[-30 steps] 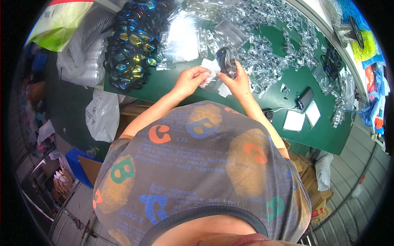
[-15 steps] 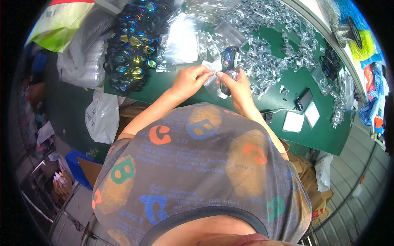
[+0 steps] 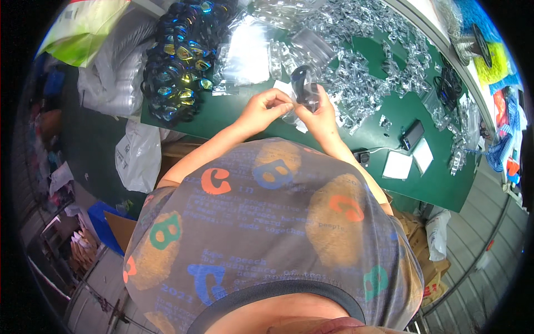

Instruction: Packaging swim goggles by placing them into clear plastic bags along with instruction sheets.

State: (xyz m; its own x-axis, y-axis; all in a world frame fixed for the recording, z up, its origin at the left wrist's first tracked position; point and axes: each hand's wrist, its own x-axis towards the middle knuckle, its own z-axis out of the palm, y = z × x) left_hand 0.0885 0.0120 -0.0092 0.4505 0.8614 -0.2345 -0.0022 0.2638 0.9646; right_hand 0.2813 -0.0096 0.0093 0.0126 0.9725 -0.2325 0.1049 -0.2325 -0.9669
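A pair of swim goggles (image 3: 305, 83) with dark, shiny lenses is held upright over the near edge of the green table. My right hand (image 3: 321, 119) is closed around its lower part, and the fingers cover some of it. Left of the goggles, my left hand (image 3: 266, 113) is closed in a pinch, its fingertips almost meeting my right thumb. At those fingertips is a pale, see-through plastic piece (image 3: 285, 88), partly behind the hands. Its exact shape is hard to make out.
Many goggles with iridescent lenses (image 3: 181, 72) are heaped at the left. Flat clear bags (image 3: 242, 61) lie beside them. Small clear plastic parts (image 3: 361, 72) cover the back and right. A black device (image 3: 412, 134) and white pads (image 3: 397, 165) sit at the right on the green table (image 3: 445, 186).
The goggles have turned in my right hand and now lean slightly left, their lenses less colourful. My left fingers have shifted slightly down beside my right thumb.
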